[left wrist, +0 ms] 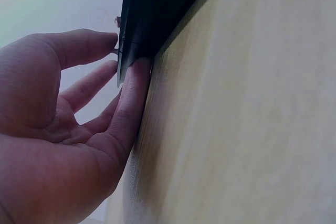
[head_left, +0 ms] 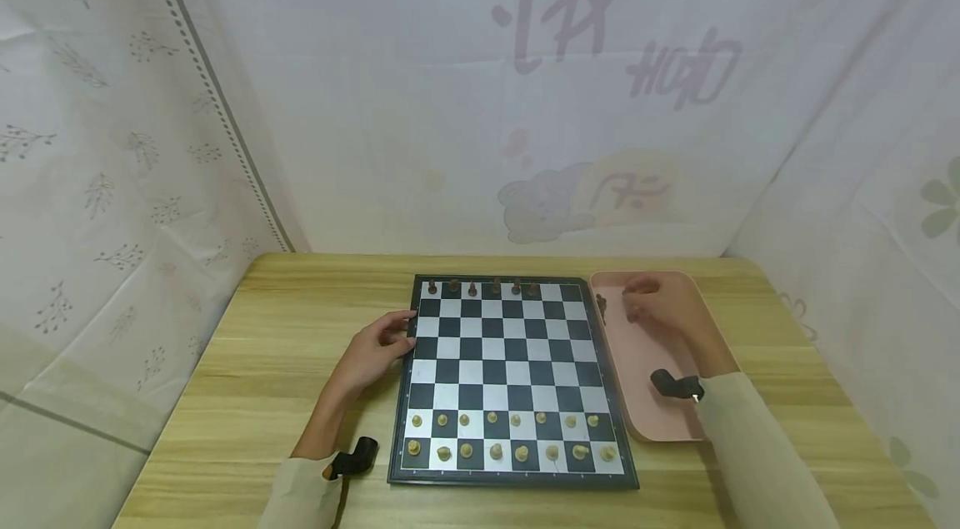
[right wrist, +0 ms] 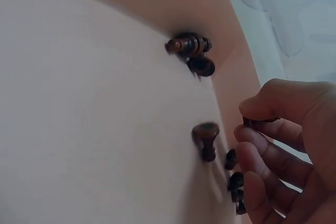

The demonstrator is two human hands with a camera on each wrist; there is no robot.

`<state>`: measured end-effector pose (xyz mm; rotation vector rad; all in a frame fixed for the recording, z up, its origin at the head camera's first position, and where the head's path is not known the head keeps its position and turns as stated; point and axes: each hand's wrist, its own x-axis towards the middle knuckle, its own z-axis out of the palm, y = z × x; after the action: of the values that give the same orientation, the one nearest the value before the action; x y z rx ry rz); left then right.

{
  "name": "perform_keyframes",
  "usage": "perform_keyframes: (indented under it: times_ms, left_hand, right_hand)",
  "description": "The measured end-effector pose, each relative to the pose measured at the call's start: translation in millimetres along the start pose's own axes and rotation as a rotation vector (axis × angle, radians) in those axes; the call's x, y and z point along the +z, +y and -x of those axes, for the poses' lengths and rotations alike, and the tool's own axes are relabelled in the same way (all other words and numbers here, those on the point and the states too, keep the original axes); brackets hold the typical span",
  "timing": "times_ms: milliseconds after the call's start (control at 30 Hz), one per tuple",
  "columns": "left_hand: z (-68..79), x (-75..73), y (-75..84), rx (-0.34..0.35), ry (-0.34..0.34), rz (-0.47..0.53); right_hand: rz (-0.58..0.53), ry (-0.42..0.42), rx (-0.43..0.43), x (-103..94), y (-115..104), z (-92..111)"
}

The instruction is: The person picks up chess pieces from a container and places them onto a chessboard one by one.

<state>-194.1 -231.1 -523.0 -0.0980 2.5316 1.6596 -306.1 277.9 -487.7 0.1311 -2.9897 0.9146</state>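
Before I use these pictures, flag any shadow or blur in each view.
Head: fairly even light, the dark chess pieces too small for crisp detail; left wrist: the side of the chessboard sinks to near-black, the table looks soft; right wrist: the loose pieces look blurred, and a soft shadow crosses the tray.

We see a black-rimmed chessboard checked in black and white. We find cream pieces and dark reddish-brown pieces. We notice a pink tray, a streaky yellow table, beige sleeves, black wrist cameras and whitish cloth sprigged in grey.
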Motion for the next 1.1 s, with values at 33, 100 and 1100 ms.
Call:
perform_keyframes:
  times_ms: [33, 100, 1100]
  left_hand:
    - [0.1, 0.1, 0.1, 0.001, 0.0, -0.001]
    - [0.2, 0.2, 0.1, 0.001, 0.001, -0.002]
    - [1.3, -0.7, -0.8, 0.005, 0.002, -0.003]
  right_hand:
    - [0.006, -0.004, -0.002, 0.2, -1, 0]
    - [0.02, -0.007, 0.0, 0.9, -2, 0]
    - [-0.297, -0.064, -0.012, 16.7, -38, -6]
